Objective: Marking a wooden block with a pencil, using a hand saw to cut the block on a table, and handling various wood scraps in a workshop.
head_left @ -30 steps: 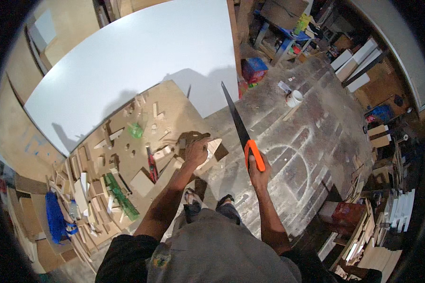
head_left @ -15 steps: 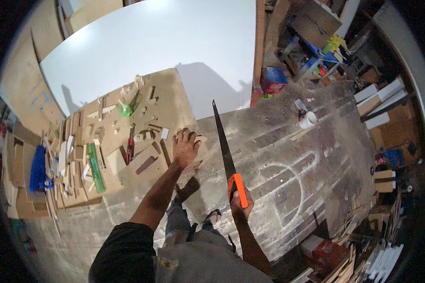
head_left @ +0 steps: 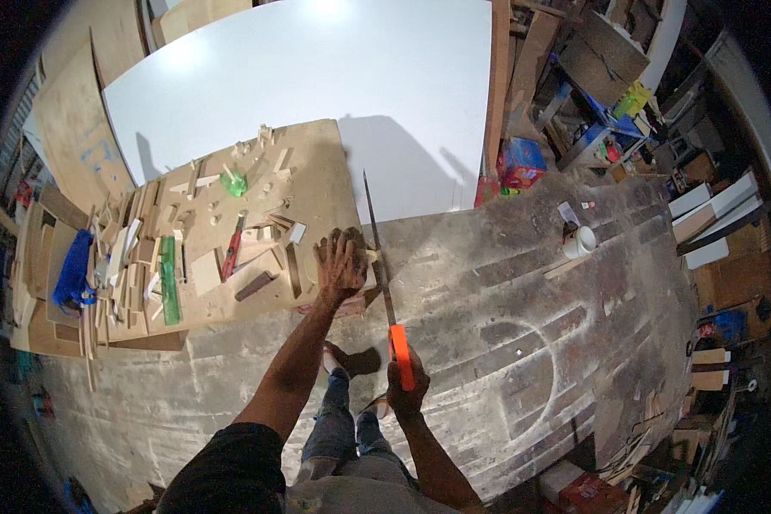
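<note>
My right hand (head_left: 409,390) is closed round the orange handle of a handsaw (head_left: 377,236), whose long dark blade points away from me just past the right edge of the wooden worktable (head_left: 313,163). My left hand (head_left: 343,265) bears down at that edge, its fingers bent over a small piece of wood (head_left: 371,255). Only the end of this piece shows, beside the blade; the rest lies under the hand. Whether the teeth touch the wood, I cannot tell. Left of my left hand lie wood offcuts (head_left: 255,285) and a red tool (head_left: 233,248).
A green plastic item (head_left: 234,182), a long green strip (head_left: 170,283) and a blue bundle (head_left: 73,274) lie among wood scraps on the table. Behind it stands a large white panel (head_left: 300,68). On the stained floor at right is a white bucket (head_left: 580,242).
The saw has swung left, bringing its blade from out over the floor to beside the table edge and the wood piece. My left hand stays on the wood, fingers drawn closer.
</note>
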A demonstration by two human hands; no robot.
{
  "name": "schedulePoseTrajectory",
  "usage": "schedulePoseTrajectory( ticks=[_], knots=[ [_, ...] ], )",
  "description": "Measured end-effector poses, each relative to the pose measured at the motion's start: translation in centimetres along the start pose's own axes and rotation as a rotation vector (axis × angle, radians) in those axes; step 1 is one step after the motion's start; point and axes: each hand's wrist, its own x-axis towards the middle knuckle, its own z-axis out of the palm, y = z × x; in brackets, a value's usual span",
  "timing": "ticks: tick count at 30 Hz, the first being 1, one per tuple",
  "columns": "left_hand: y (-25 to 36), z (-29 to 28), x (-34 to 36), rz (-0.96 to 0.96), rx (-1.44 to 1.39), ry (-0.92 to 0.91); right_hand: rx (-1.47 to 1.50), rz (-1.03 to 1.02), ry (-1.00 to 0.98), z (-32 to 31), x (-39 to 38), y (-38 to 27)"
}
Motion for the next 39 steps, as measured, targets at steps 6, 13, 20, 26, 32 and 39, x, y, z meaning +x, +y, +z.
schedulePoseTrajectory(
  ticks=[6,13,20,26,32,39],
  knots=[
    [1.1,-2.5,0.9,-0.051,-0.058,-0.177,-0.072,0.025,-0.027,-0.5,-0.9,0.8],
    [-1.2,-3.2,-0.5,-0.032,-0.059,-0.140,-0.076,-0.088,-0.053,-0.8,-0.9,1.5],
    [-2.8,-6.8,-1.4,-0.174,-0.374,-0.116,-0.025,-0.071,-0.037,-1.3,-0.7,1.5],
    [-3.5,-5.0,0.3,-0.079,-0.480,-0.020,-0.036,-0.073,0.016,-1.2,1.1,0.9],
    [-2.0,-4.3,-1.1,-0.075,-0.214,-0.103,-0.048,-0.042,0.016,-1.5,1.2,1.1],
    [-6.2,-5.3,-1.0,-0.057,-0.154,-0.190,0.054,-0.024,0.007,-2.0,0.4,-0.1]
  ],
)
